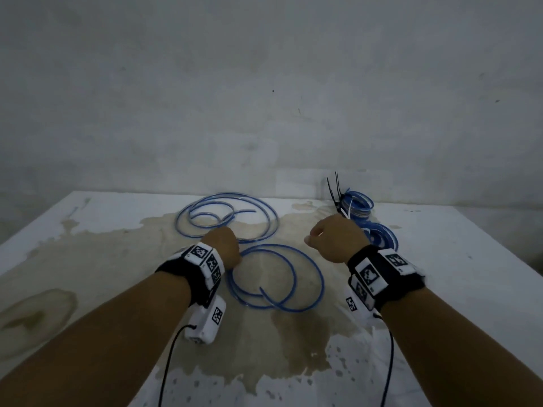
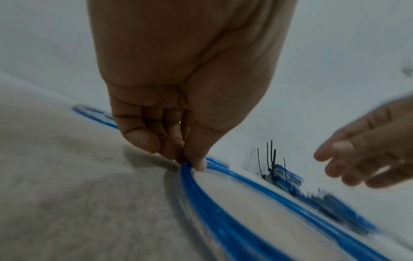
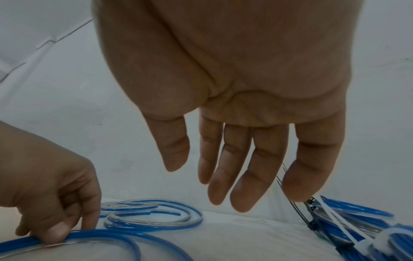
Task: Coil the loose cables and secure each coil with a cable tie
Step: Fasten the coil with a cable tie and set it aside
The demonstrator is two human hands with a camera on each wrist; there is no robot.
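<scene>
A loose blue cable point(image 1: 276, 277) lies in wide loops on the stained white table point(image 1: 117, 259). My left hand point(image 1: 226, 248) pinches its left edge between thumb and fingers point(image 2: 196, 162), also seen as the left hand point(image 3: 55, 220) on the blue cable point(image 3: 107, 234). A second loose blue cable point(image 1: 226, 215) lies behind it. My right hand point(image 1: 335, 239) hovers above the table with fingers point(image 3: 225, 167) straight and nothing in it. At the back right sit two tied blue coils point(image 1: 357, 205) point(image 1: 380, 236) with black cable ties point(image 1: 335, 189) and a white tie point(image 3: 339, 222).
A grey wall point(image 1: 264, 83) stands right behind the table. The table's right edge point(image 1: 514, 259) runs diagonally close to the tied coils. A large brown stain point(image 1: 293, 333) covers the table's middle and front.
</scene>
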